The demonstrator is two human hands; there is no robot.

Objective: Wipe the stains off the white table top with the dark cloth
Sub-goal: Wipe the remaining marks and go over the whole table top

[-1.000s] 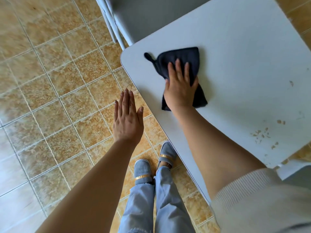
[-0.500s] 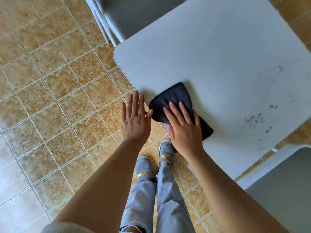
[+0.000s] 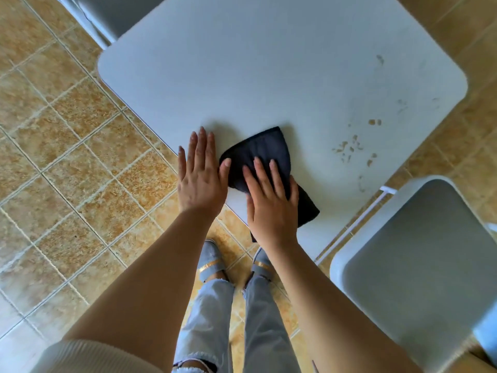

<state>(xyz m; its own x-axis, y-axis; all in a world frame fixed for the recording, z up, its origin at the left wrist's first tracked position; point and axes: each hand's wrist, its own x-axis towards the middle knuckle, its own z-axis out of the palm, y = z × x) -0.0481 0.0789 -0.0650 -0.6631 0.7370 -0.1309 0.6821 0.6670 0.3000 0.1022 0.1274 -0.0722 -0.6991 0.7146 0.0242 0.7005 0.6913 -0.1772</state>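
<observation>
So, head view: the white table (image 3: 269, 76) sits at an angle on a tan tile floor (image 3: 67, 157), with its near edge running right past the person's feet. The dark cloth (image 3: 265, 154) lies flat right at that near edge, and one corner of it hangs just off the table. The right hand (image 3: 271, 203) is flat on top of the cloth, fingers spread and pressing down, not pinching anything, so the cloth is under the palm and sticks out in front of the fingertips and off to the right. The left hand (image 3: 200, 176) is also flat and spread, straddling the table edge just beside the cloth, with the thumb touching the cloth's left side. Brownish stains (image 3: 349, 149) are scattered to the right of the cloth, apart from it, with a few more marks up toward the far right corner. Lots of bare tabletop is open beyond and to the left of the cloth. A grey chair (image 3: 419, 265) sits close against the right side, and another chair (image 3: 113, 12) is tucked at the far left corner.
</observation>
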